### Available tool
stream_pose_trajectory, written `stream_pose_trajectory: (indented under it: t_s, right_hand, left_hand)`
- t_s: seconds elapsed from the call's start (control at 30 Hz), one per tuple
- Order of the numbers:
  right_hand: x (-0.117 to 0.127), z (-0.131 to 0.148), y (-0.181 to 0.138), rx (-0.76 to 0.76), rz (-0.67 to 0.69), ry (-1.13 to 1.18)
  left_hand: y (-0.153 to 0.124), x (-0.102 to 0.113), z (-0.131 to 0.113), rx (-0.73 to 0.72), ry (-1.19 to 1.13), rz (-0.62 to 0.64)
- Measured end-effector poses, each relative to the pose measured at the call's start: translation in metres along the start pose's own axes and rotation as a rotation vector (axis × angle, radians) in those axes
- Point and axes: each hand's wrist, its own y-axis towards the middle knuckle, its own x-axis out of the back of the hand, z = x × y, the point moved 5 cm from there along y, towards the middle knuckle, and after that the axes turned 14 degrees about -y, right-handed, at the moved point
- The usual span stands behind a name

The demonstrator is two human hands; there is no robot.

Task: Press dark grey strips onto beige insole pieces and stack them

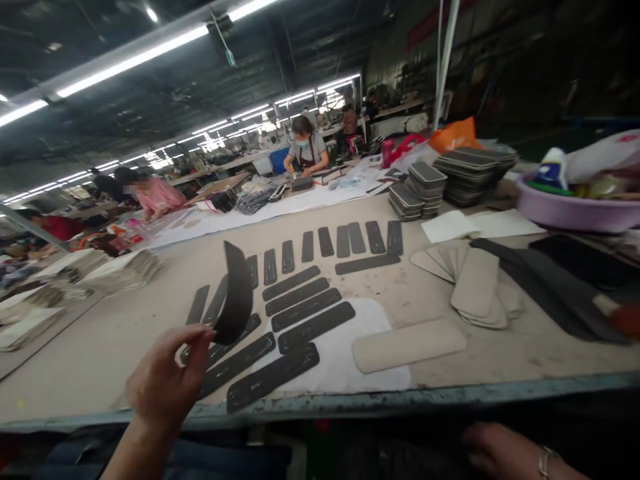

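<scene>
My left hand (170,377) is closed in a pinch on the lower end of a dark, flexible rounded strip (237,300). The strip stands up and curves above the table. Beneath and beyond it lie several dark rounded strips (305,307) with shiny smears, some in slanting rows. A single beige rounded panel (410,345) rests partly on a white sheet (370,317) near the front edge. Low at the right, in front of the table edge, is my right hand (500,448) with a metal band at its wrist. Its fingers are blurred and dark.
Fanned beige panels (477,283) and black material (550,287) lie at the right. Behind them stand stacked grey panels (473,170) and a purple basin (570,208). Pale stacks (117,270) sit at the left. A masked co-worker (306,150) works across the table.
</scene>
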Motion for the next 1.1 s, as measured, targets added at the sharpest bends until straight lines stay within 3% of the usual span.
stream_pose_trajectory:
  t_s: [0.1, 0.17, 0.23, 0.33, 0.43, 0.57, 0.7, 0.87, 0.97, 1.1]
  right_hand:
    - [0.020, 0.002, 0.003, 0.196, 0.284, 0.048]
    - [0.052, 0.005, 0.010, 0.210, 0.193, 0.147]
    - [0.083, 0.004, 0.019, 0.124, -0.023, 0.304]
    - [0.106, 0.003, 0.029, 0.045, -0.193, 0.589]
    - [0.105, 0.003, 0.038, 0.028, -0.202, 0.744]
    - [0.095, -0.003, 0.037, 0.034, -0.161, 0.834]
    - [0.082, -0.017, 0.031, -0.076, -0.132, 0.951]
    - [0.071, -0.019, 0.030, -0.177, -0.062, 1.260]
    - [0.069, -0.016, 0.034, -0.170, -0.046, 1.221]
    - [0.072, -0.021, 0.047, -0.199, -0.111, 0.910]
  left_hand:
    - [0.006, -0.017, -0.045, -0.027, -0.380, 0.092]
    - [0.008, -0.031, -0.067, 0.025, -0.612, 0.178]
    - [0.006, -0.048, -0.085, 0.100, -0.757, 0.290]
    - [-0.003, -0.073, -0.107, 0.175, -0.836, 0.475]
    - [-0.016, -0.094, -0.123, 0.218, -0.830, 0.634]
    - [-0.035, -0.110, -0.133, 0.275, -0.791, 0.752]
    - [-0.052, -0.124, -0.133, 0.338, -0.794, 0.835]
    - [-0.068, -0.148, -0.122, 0.460, -0.847, 0.895]
    - [-0.076, -0.161, -0.116, 0.531, -0.879, 0.907]
    - [-0.081, -0.180, -0.109, 0.623, -0.937, 0.882]
